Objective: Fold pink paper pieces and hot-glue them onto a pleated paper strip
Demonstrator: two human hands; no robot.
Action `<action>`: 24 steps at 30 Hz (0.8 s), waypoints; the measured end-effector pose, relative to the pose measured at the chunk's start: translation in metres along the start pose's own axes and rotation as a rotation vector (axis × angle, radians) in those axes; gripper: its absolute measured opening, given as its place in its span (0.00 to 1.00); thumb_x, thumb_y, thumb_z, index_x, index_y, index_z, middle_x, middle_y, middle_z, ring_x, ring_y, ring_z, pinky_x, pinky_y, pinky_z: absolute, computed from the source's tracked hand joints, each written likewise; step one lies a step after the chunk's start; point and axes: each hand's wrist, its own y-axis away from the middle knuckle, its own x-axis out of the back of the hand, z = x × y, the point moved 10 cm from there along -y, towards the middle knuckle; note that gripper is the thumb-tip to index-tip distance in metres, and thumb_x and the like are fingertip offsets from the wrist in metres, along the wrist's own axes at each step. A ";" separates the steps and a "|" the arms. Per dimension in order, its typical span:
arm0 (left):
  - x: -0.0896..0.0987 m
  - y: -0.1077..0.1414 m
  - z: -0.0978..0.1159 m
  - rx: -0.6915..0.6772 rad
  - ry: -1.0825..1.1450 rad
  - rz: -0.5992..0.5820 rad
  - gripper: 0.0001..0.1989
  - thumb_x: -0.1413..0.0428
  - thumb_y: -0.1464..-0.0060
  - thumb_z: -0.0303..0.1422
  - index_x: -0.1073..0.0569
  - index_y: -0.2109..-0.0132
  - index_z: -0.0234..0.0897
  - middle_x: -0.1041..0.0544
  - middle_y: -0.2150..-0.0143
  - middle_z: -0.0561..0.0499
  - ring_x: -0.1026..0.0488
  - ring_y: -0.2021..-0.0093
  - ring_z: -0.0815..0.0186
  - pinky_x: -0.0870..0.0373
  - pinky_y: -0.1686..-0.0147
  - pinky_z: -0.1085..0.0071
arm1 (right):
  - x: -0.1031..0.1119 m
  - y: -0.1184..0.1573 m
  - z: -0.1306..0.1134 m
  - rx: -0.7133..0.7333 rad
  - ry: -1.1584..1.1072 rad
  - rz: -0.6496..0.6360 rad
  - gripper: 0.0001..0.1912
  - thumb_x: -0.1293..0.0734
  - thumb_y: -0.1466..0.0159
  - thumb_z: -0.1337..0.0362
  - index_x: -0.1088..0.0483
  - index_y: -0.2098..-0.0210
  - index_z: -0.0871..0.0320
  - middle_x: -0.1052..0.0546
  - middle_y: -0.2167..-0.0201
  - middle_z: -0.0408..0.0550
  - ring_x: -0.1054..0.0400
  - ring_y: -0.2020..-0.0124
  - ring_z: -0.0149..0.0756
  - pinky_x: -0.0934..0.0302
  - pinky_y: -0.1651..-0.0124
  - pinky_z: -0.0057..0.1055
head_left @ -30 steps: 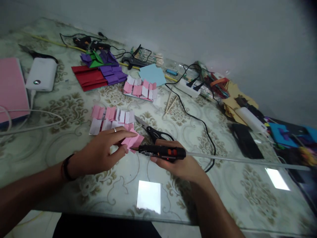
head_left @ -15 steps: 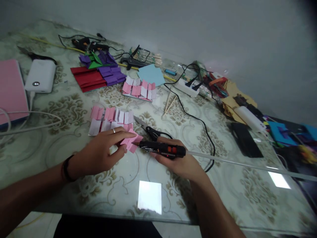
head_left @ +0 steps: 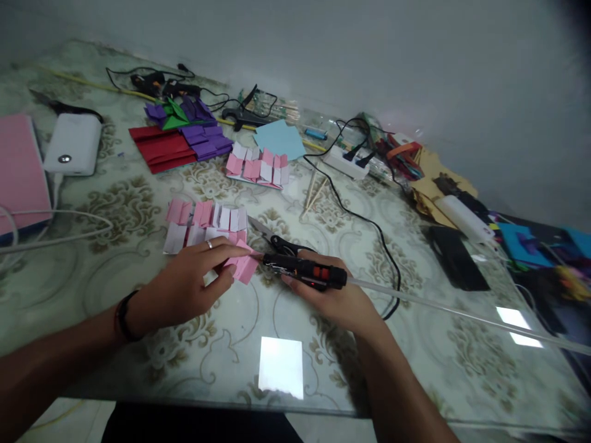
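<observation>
Between the thumb and fingers of my left hand [head_left: 189, 283] is a folded pink paper piece [head_left: 244, 269]. My right hand [head_left: 341, 301] grips a black hot glue gun [head_left: 300, 269], with a long glue stick [head_left: 429, 303] running out of its back to the right. The gun's nozzle meets the upper right part of the pink piece. Just behind my left hand lies a block of folded pink and white paper [head_left: 198, 221], partly covered by the fingers. Black-handled scissors [head_left: 279, 243] rest behind the glue gun, their handles partly hidden.
Farther back are another pink and white block [head_left: 256, 167], red folded paper [head_left: 161, 149], purple paper [head_left: 205, 141] and light blue paper [head_left: 280, 140]. A white power strip [head_left: 347, 163] with a black cord stands right of thin sticks [head_left: 316, 195]. A white power bank [head_left: 74, 144] lies left, a black phone [head_left: 457, 258] right.
The glue gun's nozzle has shifted slightly up along the pink piece, toward its upper corner. My left hand keeps its hold, and the paper is tilted a little differently.
</observation>
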 end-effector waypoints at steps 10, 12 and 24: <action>0.000 0.001 0.001 -0.030 -0.040 0.014 0.17 0.51 0.34 0.30 0.25 0.42 0.40 0.20 0.45 0.50 0.23 0.44 0.65 0.26 0.43 0.70 | 0.003 0.000 0.002 -0.018 0.014 0.027 0.14 0.29 0.36 0.53 0.27 0.68 0.59 0.27 0.72 0.43 0.36 0.71 0.28 0.43 0.71 0.23; 0.001 0.000 0.003 -0.036 -0.036 0.013 0.17 0.51 0.34 0.29 0.25 0.43 0.40 0.20 0.46 0.50 0.22 0.46 0.66 0.25 0.45 0.70 | 0.001 -0.001 0.001 -0.002 0.020 0.003 0.14 0.29 0.35 0.53 0.25 0.66 0.58 0.27 0.71 0.44 0.35 0.71 0.28 0.42 0.70 0.23; 0.003 -0.001 0.001 -0.017 -0.005 0.020 0.16 0.50 0.34 0.29 0.24 0.44 0.42 0.18 0.51 0.52 0.20 0.54 0.68 0.25 0.53 0.74 | -0.005 -0.001 -0.014 0.083 0.070 -0.074 0.17 0.31 0.34 0.51 0.30 0.70 0.58 0.30 0.72 0.44 0.36 0.68 0.31 0.41 0.66 0.27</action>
